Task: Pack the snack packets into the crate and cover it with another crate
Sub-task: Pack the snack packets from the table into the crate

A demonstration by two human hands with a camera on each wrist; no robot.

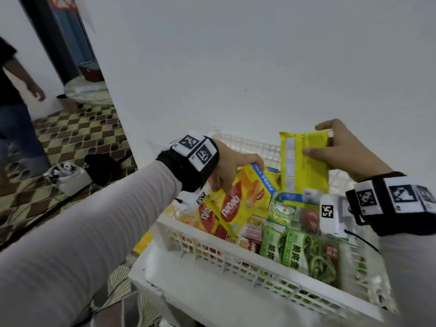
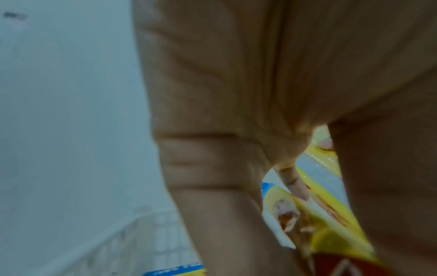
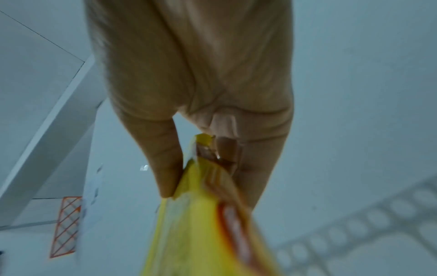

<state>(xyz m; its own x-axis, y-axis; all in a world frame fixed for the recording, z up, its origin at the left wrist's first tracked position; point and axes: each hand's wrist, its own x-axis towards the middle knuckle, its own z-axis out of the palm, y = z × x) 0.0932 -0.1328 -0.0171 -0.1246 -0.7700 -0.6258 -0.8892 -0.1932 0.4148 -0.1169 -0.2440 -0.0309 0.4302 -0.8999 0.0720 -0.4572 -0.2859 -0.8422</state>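
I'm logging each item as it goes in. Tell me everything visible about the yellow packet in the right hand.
The yellow packet is a flat, glossy wrapper seen from its back, with a pale seam strip running down it and a blue band at its lower end. The right hand pinches its top corner, thumb on the back, holding it upright above the white crate. The right wrist view shows red-orange print on its front.
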